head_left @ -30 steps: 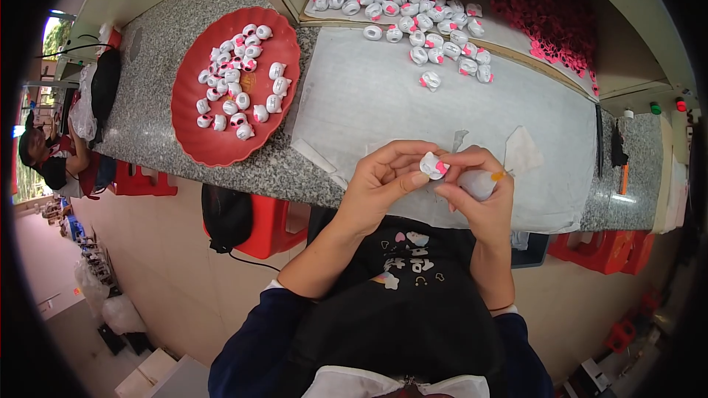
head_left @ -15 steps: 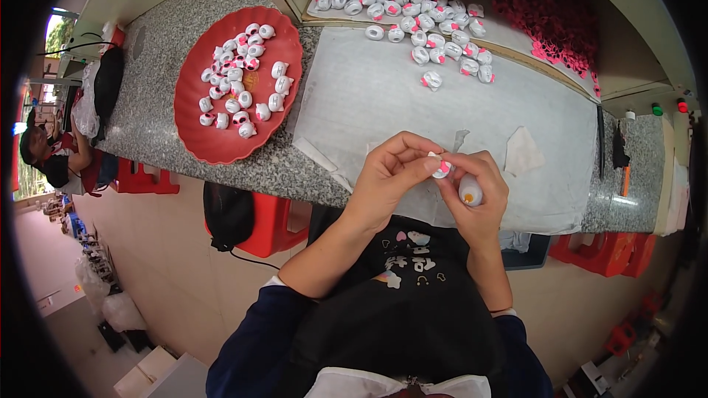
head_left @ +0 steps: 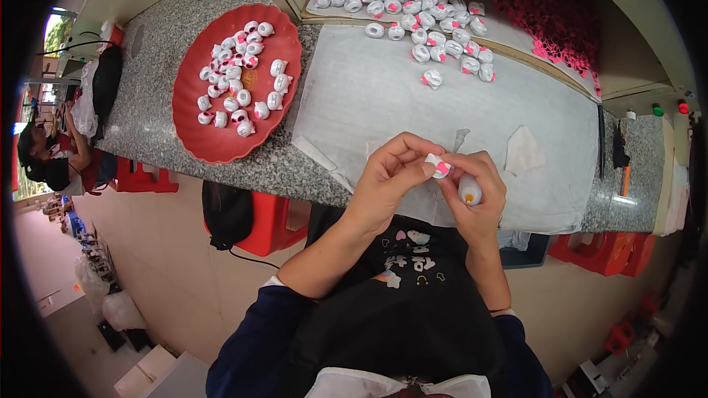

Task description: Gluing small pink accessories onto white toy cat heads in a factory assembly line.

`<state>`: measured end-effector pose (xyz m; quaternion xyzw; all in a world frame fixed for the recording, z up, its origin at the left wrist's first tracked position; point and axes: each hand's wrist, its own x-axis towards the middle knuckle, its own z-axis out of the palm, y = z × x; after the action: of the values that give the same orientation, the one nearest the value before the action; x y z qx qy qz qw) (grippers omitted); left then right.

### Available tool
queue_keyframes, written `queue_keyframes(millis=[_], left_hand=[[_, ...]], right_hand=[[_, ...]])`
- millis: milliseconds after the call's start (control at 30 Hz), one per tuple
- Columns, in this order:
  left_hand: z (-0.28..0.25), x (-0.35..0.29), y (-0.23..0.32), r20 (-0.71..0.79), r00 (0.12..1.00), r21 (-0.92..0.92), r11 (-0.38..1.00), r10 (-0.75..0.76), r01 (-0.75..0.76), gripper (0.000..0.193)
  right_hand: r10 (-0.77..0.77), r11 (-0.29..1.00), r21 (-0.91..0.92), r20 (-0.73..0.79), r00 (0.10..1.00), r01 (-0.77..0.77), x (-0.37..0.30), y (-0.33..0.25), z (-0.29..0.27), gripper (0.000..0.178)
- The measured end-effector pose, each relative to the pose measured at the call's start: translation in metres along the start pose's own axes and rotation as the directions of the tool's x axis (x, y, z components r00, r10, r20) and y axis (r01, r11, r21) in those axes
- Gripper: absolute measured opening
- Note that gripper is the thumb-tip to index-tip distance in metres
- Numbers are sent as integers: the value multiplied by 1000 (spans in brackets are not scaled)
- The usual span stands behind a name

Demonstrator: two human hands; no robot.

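Observation:
Over the near part of a white sheet [head_left: 354, 96], my left hand [head_left: 387, 180] is closed, pinching a small white figurine head [head_left: 438, 166] with a bright pink piece on it. My right hand [head_left: 483, 214] is closed too: its thumb and index finger touch the figurine's right side. Tucked in the same hand is a small white bottle [head_left: 470, 190] with an orange-yellow spot at its end. Fingers cover part of the figurine. Similar white pieces [head_left: 432, 79] with pink parts lie farther off on the sheet.
A red scalloped plate [head_left: 193, 136] of white pieces stands left on the granite counter [head_left: 158, 110]. Behind are more white pieces and a heap of pink parts [head_left: 549, 22]. Paper scraps [head_left: 523, 151] lie on the sheet. Red stools [head_left: 276, 225] stand below; another person [head_left: 59, 155] is far left.
The figurine has turned slightly between my fingers, showing more of its pink piece and white surface. Both hands stay nearly in place, the bottle still in my right hand.

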<state>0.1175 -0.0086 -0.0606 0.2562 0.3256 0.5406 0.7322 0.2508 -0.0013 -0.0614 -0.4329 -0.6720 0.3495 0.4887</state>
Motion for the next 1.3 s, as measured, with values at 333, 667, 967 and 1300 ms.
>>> queue_keyframes(millis=[333, 667, 967, 1300], left_hand=[[2, -6, -1, 63, 991, 56, 991, 118, -121, 30], [-5, -8, 2, 17, 965, 163, 951, 263, -262, 31], [-1, -5, -1, 107, 947, 411, 853, 304, -321, 33], [23, 35, -1, 227, 941, 779, 533, 252, -331, 30]], right_hand=[[106, 937, 341, -81, 991, -73, -1, -2, -1, 43], [287, 769, 589, 28, 957, -248, -7, -7, -26, 34], [97, 986, 131, 36, 995, -101, -2, -4, -22, 36], [148, 984, 123, -170, 974, -128, -13, 14, -62, 28]])
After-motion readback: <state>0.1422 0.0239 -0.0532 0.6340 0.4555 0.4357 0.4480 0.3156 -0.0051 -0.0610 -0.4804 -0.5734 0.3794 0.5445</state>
